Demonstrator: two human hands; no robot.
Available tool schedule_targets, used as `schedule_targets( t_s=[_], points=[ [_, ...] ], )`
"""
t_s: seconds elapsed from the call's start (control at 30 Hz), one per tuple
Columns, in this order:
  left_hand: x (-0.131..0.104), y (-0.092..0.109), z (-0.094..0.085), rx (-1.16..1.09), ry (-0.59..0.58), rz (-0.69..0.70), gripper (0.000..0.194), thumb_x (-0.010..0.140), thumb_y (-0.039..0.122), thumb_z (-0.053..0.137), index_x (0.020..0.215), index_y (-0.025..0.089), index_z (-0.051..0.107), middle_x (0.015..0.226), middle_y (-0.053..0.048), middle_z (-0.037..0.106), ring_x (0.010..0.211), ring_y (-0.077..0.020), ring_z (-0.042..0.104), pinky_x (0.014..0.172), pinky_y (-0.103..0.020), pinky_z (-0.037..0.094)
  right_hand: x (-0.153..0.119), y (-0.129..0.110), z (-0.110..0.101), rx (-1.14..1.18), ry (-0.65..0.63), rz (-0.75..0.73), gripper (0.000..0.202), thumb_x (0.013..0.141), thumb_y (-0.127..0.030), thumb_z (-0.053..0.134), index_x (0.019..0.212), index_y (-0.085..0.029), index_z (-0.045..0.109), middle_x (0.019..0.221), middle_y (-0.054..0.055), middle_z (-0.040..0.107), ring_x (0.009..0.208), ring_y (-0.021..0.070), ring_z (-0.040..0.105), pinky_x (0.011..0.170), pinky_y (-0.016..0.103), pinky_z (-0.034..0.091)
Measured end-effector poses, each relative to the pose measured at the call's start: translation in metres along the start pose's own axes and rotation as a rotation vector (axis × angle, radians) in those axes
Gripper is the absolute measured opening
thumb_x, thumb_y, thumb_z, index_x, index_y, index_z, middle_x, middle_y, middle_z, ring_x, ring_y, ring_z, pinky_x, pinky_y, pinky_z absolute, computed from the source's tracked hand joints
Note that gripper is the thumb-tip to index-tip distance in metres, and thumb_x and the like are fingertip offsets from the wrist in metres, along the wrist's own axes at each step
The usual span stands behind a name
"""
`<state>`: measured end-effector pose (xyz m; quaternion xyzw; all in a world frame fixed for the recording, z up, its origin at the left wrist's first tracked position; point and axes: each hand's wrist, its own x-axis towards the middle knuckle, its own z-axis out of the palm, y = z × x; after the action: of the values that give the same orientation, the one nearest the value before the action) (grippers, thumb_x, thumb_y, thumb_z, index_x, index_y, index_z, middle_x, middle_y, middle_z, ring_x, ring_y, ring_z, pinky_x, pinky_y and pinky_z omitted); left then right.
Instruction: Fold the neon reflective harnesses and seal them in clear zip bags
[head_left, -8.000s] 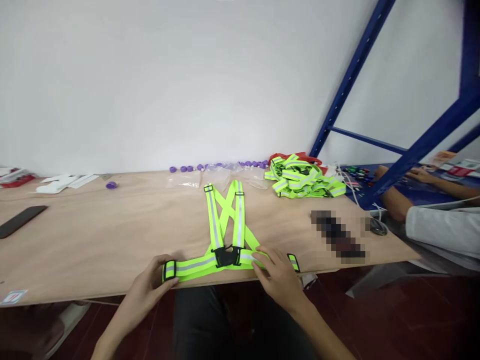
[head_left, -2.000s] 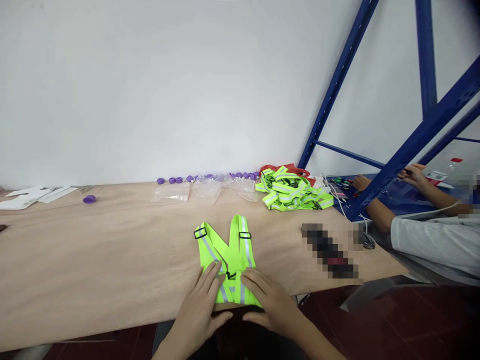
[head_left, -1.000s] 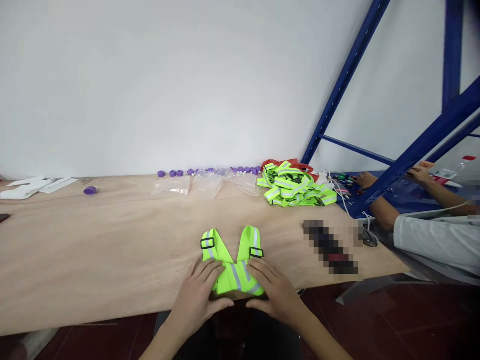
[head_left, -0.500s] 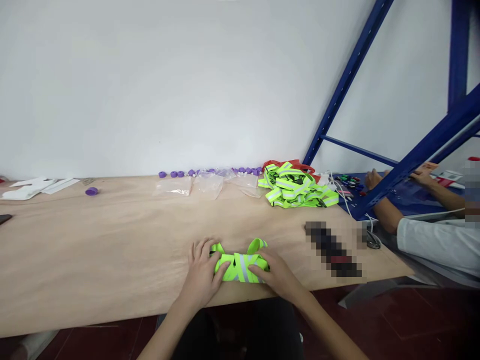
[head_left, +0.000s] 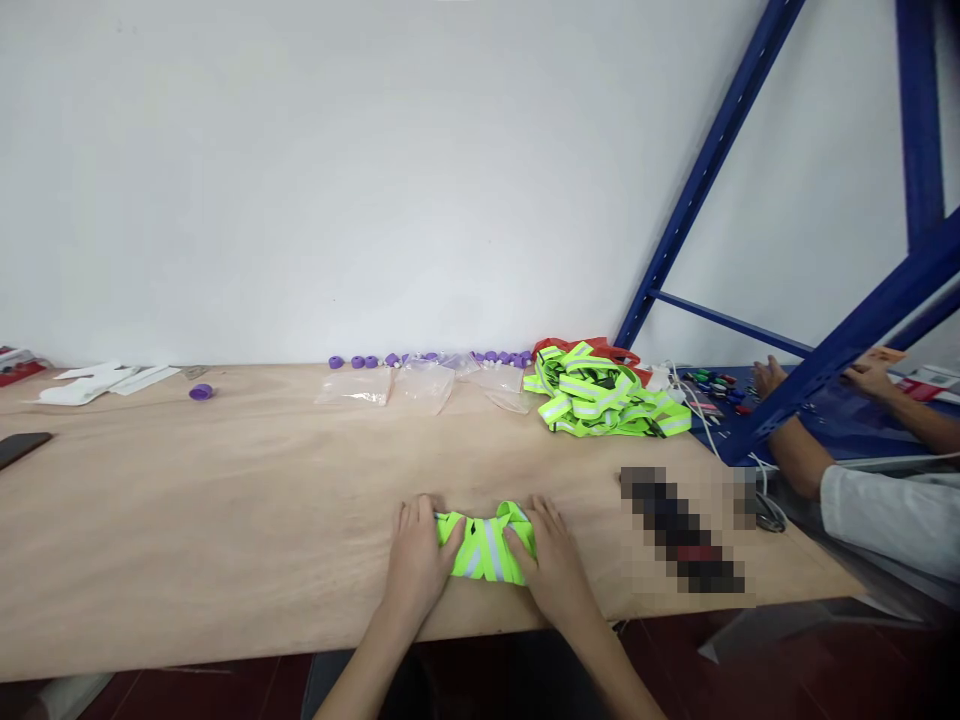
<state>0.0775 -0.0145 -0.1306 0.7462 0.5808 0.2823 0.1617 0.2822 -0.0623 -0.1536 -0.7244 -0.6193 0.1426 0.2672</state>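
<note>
A yellow-green reflective strap bundle (head_left: 486,548) with silver stripes lies folded flat near the table's front edge. My left hand (head_left: 420,555) grips its left end, the thumb on top and the fingers curled at the far side. At the right end my right hand (head_left: 553,560) holds it in the same way, its thumb pressing on the fabric. A small loop of strap stands up beside the right thumb. The undersides of the fingers are hidden.
Behind the hands are a heap of similar straps (head_left: 592,395), clear plastic bags (head_left: 424,385) and a purple cap (head_left: 201,392). A pixelated dark object (head_left: 682,535) lies on the right. Beyond the blue frame (head_left: 712,160), another person's hands work at a blue surface.
The view has shifted slightly, so the scene sits lower and further right. Both hands have drawn the ends of the bundle in, and the loop at its left end no longer shows.
</note>
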Motion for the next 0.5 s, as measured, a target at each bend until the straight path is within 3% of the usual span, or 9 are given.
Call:
schedule_targets(
  t_s=[0.07,0.17,0.23,0.33,0.4,0.5],
  points=[
    [0.000,0.005,0.001,-0.133,-0.044,-0.025,0.022,0.094,0.042,0.047,0.088,0.021,0.046,0.089,-0.008,0.061,0.088,-0.0275,0.060,0.078,-0.041,0.048,-0.003,-0.007,-0.001,0.127,-0.004,-0.011,0.059,0.092,-0.051,0.043,0.134,-0.011,0.057,0.148,0.019,0.050,0.143,0.0339,0.039,0.117,0.049,0.032],
    [0.000,0.012,0.003,-0.294,-0.059,-0.036,0.020,0.092,0.040,0.050,0.085,0.023,0.043,0.082,-0.003,0.058,0.077,-0.0227,0.059,0.071,-0.034,0.045,-0.007,-0.020,-0.009,0.328,-0.021,0.015,0.055,0.088,-0.051,0.052,0.130,-0.015,0.056,0.139,0.016,0.059,0.132,0.0323,0.051,0.111,0.046,0.041],
    [0.000,0.017,0.004,-0.390,-0.033,0.006,0.020,0.092,0.038,0.051,0.083,0.023,0.044,0.078,0.000,0.057,0.073,-0.0200,0.057,0.069,-0.032,0.043,-0.009,-0.027,-0.015,0.445,-0.077,0.042,0.045,0.084,-0.048,0.060,0.117,-0.017,0.060,0.119,0.012,0.069,0.112,0.0303,0.063,0.098,0.043,0.049],
    [0.000,0.023,0.006,-0.508,0.028,0.051,0.020,0.092,0.037,0.053,0.080,0.022,0.046,0.076,0.001,0.056,0.071,-0.0179,0.056,0.068,-0.029,0.042,-0.009,-0.032,-0.021,0.626,-0.121,0.097,0.035,0.074,-0.042,0.069,0.099,-0.019,0.059,0.090,0.004,0.069,0.085,0.0243,0.066,0.077,0.036,0.054],
    [0.001,0.028,0.005,-0.557,0.050,0.072,0.018,0.091,0.036,0.055,0.082,0.021,0.049,0.078,0.000,0.057,0.073,-0.0178,0.057,0.070,-0.029,0.043,-0.007,-0.031,-0.023,0.769,-0.104,0.135,0.046,0.068,-0.036,0.074,0.107,-0.020,0.057,0.096,0.003,0.068,0.084,0.0221,0.065,0.076,0.034,0.054],
    [0.005,0.036,0.002,-0.583,0.029,0.129,0.015,0.091,0.034,0.055,0.085,0.021,0.053,0.081,-0.001,0.061,0.078,-0.0186,0.060,0.074,-0.029,0.045,-0.002,-0.029,-0.025,0.916,-0.160,0.115,0.069,0.062,-0.029,0.079,0.125,-0.021,0.054,0.118,0.006,0.065,0.101,0.0236,0.064,0.088,0.035,0.052]
  ],
)
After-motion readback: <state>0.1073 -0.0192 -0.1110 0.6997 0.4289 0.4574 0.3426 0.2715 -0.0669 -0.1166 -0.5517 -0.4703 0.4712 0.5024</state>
